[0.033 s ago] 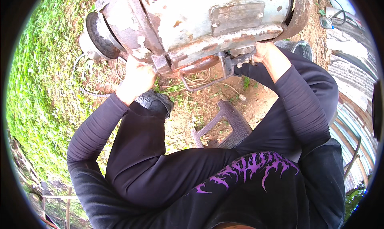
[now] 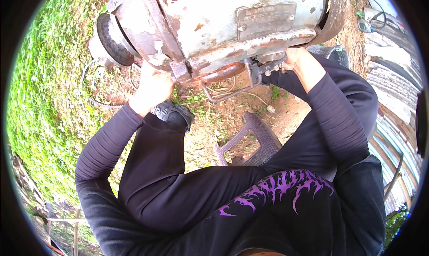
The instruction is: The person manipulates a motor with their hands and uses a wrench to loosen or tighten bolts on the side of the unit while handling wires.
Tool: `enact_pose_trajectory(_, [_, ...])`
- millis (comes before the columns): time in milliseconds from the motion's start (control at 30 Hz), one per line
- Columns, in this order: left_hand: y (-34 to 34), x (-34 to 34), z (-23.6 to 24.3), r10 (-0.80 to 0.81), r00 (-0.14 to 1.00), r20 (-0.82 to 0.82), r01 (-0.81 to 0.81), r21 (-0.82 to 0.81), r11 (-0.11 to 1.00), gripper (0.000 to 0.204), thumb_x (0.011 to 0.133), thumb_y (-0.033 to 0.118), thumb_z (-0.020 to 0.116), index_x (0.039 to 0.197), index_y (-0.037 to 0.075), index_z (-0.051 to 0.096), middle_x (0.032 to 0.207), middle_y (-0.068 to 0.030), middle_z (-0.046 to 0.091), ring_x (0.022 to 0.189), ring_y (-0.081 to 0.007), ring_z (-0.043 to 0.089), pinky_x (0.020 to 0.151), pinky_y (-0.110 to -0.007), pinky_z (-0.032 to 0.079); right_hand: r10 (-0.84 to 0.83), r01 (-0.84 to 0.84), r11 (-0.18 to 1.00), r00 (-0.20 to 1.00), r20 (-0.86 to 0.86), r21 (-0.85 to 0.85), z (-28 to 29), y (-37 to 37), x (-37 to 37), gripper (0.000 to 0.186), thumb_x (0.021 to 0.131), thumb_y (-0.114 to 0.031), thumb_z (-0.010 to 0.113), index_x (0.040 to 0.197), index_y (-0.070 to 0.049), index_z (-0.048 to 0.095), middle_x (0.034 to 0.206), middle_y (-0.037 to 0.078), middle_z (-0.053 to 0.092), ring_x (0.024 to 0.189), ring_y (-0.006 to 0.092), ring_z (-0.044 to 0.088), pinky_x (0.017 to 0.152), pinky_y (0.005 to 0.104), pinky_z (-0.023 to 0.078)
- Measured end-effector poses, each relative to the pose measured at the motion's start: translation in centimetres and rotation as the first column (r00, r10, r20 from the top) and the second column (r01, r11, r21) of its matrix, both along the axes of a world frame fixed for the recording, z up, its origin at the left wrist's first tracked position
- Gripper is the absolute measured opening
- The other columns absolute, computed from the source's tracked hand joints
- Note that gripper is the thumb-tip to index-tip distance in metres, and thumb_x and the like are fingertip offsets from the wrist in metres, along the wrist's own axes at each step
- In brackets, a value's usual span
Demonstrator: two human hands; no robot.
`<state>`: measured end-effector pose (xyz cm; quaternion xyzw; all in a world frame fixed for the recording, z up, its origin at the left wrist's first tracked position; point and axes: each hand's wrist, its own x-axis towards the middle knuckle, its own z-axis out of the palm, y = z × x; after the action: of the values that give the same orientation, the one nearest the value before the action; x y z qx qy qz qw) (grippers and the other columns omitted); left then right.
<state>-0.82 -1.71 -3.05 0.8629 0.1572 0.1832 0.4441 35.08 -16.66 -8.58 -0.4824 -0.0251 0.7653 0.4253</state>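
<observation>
A big rusty motor (image 2: 210,19), a drum with flaking pale paint, fills the top of the view. It has a metal plate on its side and a dark pulley (image 2: 117,40) at its left end. My left hand (image 2: 154,88) is closed on its lower left edge, the fingertips hidden underneath. At the lower right edge, beside a dark metal bracket (image 2: 257,72), my right hand (image 2: 298,61) grips the motor's underside, its fingers partly hidden. A bent metal rod (image 2: 228,95) hangs below the drum between my hands.
A dark woven-textured plastic piece (image 2: 263,144) with openings lies on the dirt between my legs. My left shoe (image 2: 172,113) is close below my left hand. A toothed belt or cable (image 2: 85,88) curves by the pulley. Corrugated sheets (image 2: 395,86) lie at right; grass at left.
</observation>
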Motion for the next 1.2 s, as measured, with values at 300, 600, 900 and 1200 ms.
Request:
enact_pose_trajectory(300, [2.0, -0.8, -1.5, -0.100, 0.978, -0.183, 0.201, 0.700, 0.685, 0.012, 0.065, 0.018, 0.058, 0.071, 0.012, 0.066, 0.061, -0.0022, 0.058, 0.080, -0.0229, 0.062, 0.082, -0.050, 0.043, 0.075, -0.074, 0.997, 0.986, 0.148, -0.012, -2.2, -1.4, 1.6, 0.028, 0.101, -0.016, 0.050, 0.128, -0.009, 0.052, 0.122, 0.005, 0.057, 0.107, 0.0156, 0.054, 0.088, 0.0334, 0.046])
enact_pose_trajectory(600, [2.1, -1.0, -2.5, -0.054, 0.992, -0.111, 0.104, 0.520, 0.848, 0.006, 0.057, 0.017, 0.061, 0.055, 0.013, 0.064, 0.055, 0.0008, 0.057, 0.071, -0.0238, 0.061, 0.074, -0.044, 0.045, 0.011, -0.004, 0.999, 0.987, 0.162, -0.043, -3.0, -1.0, 1.1, 0.025, 0.101, -0.016, 0.050, 0.124, -0.009, 0.054, 0.115, 0.004, 0.058, 0.095, 0.0161, 0.055, 0.084, 0.0328, 0.047])
enact_pose_trajectory(900, [1.7, -2.3, -1.2, -0.024, 0.975, -0.222, 0.138, 0.516, 0.845, 0.008, 0.054, 0.019, 0.061, 0.052, 0.012, 0.063, 0.054, -0.0035, 0.057, 0.065, -0.0243, 0.062, 0.065, -0.044, 0.046, 0.063, -0.011, 0.981, 0.963, 0.264, -0.193, 5.5, 2.1, -2.4, 0.021, 0.100, -0.016, 0.052, 0.119, -0.009, 0.057, 0.104, 0.001, 0.060, 0.088, 0.0124, 0.054, 0.075, 0.0280, 0.047])
enact_pose_trajectory(1200, [1.6, -1.0, -0.4, 0.074, 0.983, -0.168, 0.017, 0.487, 0.873, 0.007, 0.055, 0.014, 0.061, 0.055, 0.008, 0.065, 0.063, -0.0058, 0.062, 0.067, -0.0268, 0.064, 0.069, -0.045, 0.048, 0.119, -0.126, 0.990, 0.988, 0.093, 0.070, 4.7, 0.6, -0.1, 0.025, 0.099, -0.011, 0.051, 0.123, -0.007, 0.055, 0.113, 0.005, 0.061, 0.095, 0.0139, 0.057, 0.080, 0.0280, 0.047])
